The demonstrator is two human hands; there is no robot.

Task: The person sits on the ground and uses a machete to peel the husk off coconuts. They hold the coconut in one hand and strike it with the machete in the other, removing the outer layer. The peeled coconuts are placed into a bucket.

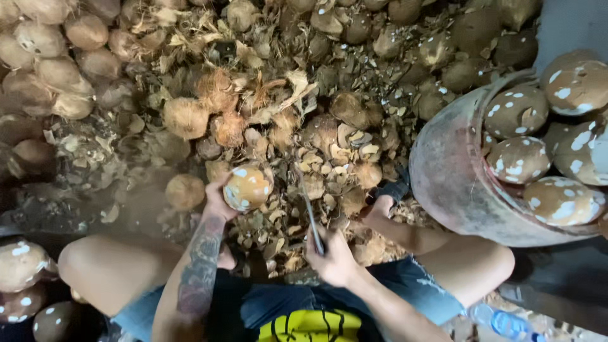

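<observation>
We're seated low, knees apart, over a floor pile of husk scraps (329,171). Left hand (218,201): grip wrapped around a peeled coconut (247,187), brown with white patches, held up just above the scraps, between the knees and a bit left of centre. Right hand (334,258): grip clamped on the handle of a knife (310,212), blade pointing away from us toward the pile, just right of the coconut, not touching it. Basket (446,174) sits to the right, close by the right knee, loaded with peeled coconuts (519,158) in the same spotted state. More peeled ones (22,263) at far left beside the left knee. Unpeeled husked coconuts (60,73) stacked along the top left and across the back. Blue plastic bottle (500,322) lies at bottom right.
</observation>
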